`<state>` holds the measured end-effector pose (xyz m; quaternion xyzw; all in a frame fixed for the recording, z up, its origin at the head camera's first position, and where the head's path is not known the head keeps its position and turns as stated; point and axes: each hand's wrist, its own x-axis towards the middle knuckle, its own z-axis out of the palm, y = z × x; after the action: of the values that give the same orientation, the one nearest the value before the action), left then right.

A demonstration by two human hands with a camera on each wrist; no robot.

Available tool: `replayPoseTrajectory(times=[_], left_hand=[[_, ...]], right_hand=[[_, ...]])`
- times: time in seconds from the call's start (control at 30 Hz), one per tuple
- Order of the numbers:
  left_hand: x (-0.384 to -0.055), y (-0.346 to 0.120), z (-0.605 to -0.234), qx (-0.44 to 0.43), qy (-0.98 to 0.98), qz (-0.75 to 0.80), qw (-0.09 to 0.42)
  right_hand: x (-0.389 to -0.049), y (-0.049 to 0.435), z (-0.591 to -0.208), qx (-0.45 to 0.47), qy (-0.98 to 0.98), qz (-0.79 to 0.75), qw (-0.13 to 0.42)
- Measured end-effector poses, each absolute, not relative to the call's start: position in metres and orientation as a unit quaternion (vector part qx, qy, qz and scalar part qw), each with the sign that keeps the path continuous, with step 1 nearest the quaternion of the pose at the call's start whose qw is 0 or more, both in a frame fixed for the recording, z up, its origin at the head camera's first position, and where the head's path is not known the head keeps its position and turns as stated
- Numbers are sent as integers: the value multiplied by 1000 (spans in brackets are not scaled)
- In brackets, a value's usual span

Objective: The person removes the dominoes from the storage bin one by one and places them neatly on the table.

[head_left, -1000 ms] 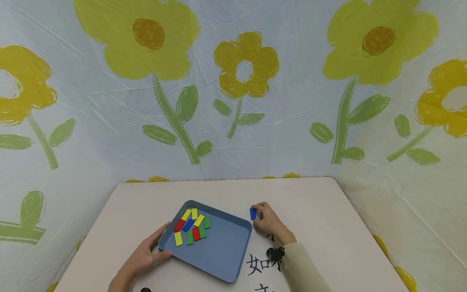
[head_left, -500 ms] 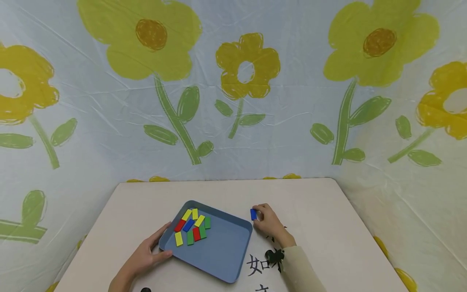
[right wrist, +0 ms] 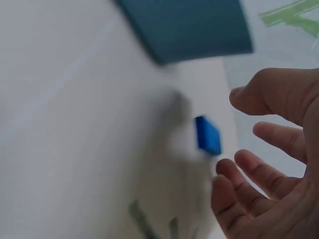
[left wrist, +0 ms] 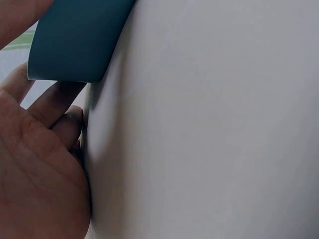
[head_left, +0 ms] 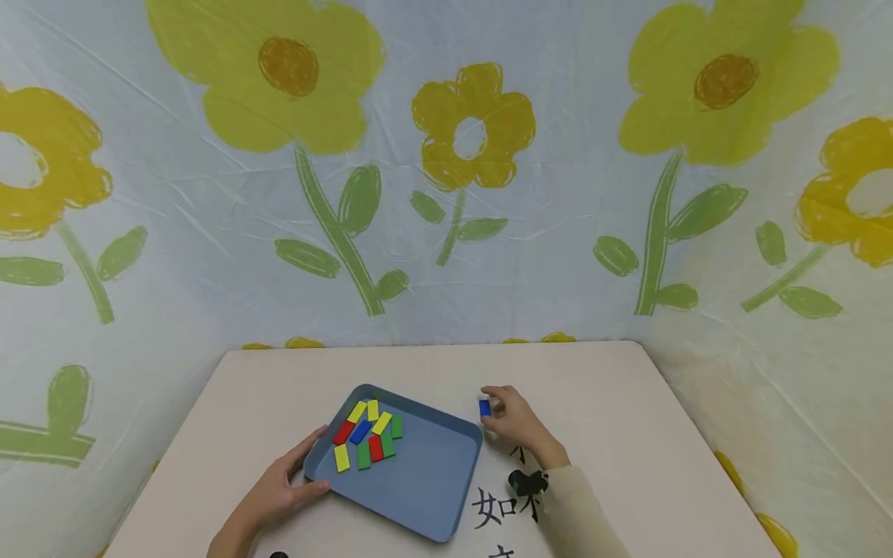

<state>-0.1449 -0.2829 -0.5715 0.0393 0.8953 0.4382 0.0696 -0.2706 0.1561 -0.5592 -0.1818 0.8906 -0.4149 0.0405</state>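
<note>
A blue-grey tray (head_left: 425, 480) lies at an angle on the table. My left hand (head_left: 279, 484) grips its left corner, thumb on the near side and fingers along the far-left side. In the left wrist view the tray's wall (left wrist: 75, 45) stands between thumb and fingers. Beyond the tray's right corner, a small blue rectangular block (head_left: 484, 408) rests on the table. Around it, apart from it, are the parted thumb and fingers of my right hand (head_left: 515, 418). The right wrist view shows a gap between the blue block (right wrist: 208, 135) and the fingertips.
Several flat yellow blocks (head_left: 342, 457), three green blocks (head_left: 397, 426), two red blocks (head_left: 377, 448) and one blue block (head_left: 360, 432) lie in the tray's left half. Black characters (head_left: 494, 508) mark the tabletop (head_left: 600, 403). A flower-printed cloth (head_left: 544, 294) hangs behind.
My right hand's fingers have parted from the blue block, which stays on the table beside the tray. The left hand and the tray have kept their places.
</note>
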Motion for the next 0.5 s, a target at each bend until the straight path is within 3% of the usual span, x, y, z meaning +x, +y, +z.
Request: replayPoseTrajectory(times=[0.5], left_hand=[[-143, -282, -572, 39, 897, 434, 68]], right_hand=[[-264, 107, -513, -268, 856, -440, 36]])
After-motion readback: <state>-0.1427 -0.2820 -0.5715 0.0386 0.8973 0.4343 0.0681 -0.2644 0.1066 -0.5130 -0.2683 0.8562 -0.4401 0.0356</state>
